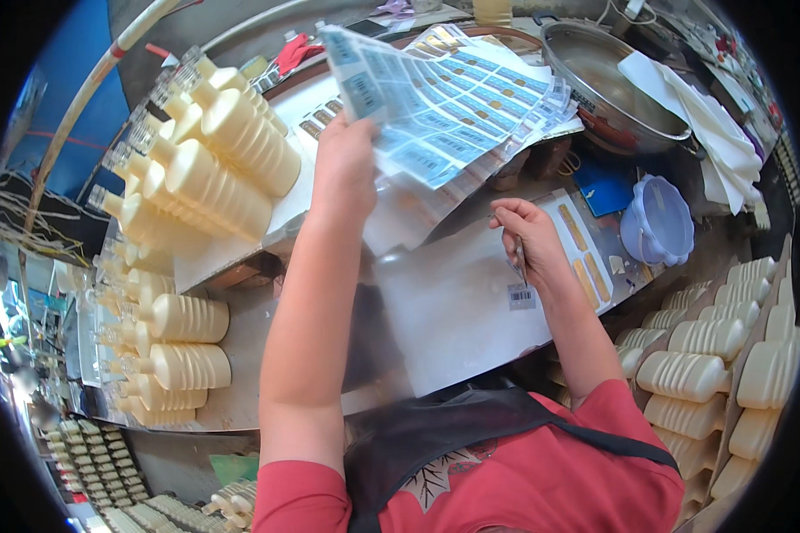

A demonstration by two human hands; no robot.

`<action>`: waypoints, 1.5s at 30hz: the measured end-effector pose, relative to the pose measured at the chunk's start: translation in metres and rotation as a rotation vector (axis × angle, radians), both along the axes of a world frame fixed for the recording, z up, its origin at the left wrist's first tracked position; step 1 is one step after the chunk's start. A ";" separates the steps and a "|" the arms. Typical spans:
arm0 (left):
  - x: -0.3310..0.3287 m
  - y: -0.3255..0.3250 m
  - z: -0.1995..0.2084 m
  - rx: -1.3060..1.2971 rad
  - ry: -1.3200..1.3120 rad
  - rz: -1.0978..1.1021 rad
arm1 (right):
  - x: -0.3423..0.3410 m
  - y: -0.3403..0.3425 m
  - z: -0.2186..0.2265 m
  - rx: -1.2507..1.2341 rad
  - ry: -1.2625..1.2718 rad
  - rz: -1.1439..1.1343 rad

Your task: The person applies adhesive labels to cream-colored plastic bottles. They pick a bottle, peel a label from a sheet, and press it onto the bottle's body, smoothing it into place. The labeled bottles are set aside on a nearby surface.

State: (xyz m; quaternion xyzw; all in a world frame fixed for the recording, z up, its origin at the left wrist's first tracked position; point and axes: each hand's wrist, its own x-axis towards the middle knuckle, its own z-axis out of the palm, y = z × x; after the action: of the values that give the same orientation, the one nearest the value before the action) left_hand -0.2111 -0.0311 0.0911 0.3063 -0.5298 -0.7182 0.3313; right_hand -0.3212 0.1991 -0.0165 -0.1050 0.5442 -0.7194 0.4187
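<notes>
My left hand (345, 169) is closed on the near-left edge of a blue label sheet (440, 115), printed with barcodes and small brown patches. The sheet is lifted and curves over a stack of other label sheets (551, 115). My right hand (532, 233) is pinched around a thin metal tool (520, 258) pointing down; its exact kind is unclear. Close to the tool's lower end is a small barcode label (522, 298) over a white backing sheet (453, 329); whether they touch, I cannot tell. Beside my right wrist lies a white sheet with gold labels (585, 253).
Cream plastic bottles (227, 133) stand in rows at the left, and more bottles (684, 377) fill racks at the right. A large metal pan (609, 80) and a lilac bucket (658, 220) are at the right. White cloth or paper (698, 133) hangs over the pan's rim.
</notes>
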 end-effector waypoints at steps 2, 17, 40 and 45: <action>0.002 0.007 0.004 0.058 0.001 0.037 | -0.005 -0.002 0.006 -0.007 0.014 0.016; -0.002 -0.004 0.002 0.002 0.183 -0.057 | -0.046 -0.041 0.073 -0.105 0.050 0.167; 0.008 -0.011 -0.030 0.209 0.196 -0.109 | 0.004 -0.073 0.087 -0.123 1.322 0.049; 0.015 0.007 -0.018 0.244 0.155 -0.125 | -0.016 -0.082 0.082 -0.079 0.517 0.150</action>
State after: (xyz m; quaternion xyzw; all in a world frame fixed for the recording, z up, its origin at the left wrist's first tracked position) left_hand -0.1961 -0.0243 0.0731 0.2541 -0.4296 -0.8179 0.2862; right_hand -0.3372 0.1169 0.0659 -0.3412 0.5953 -0.6564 0.3136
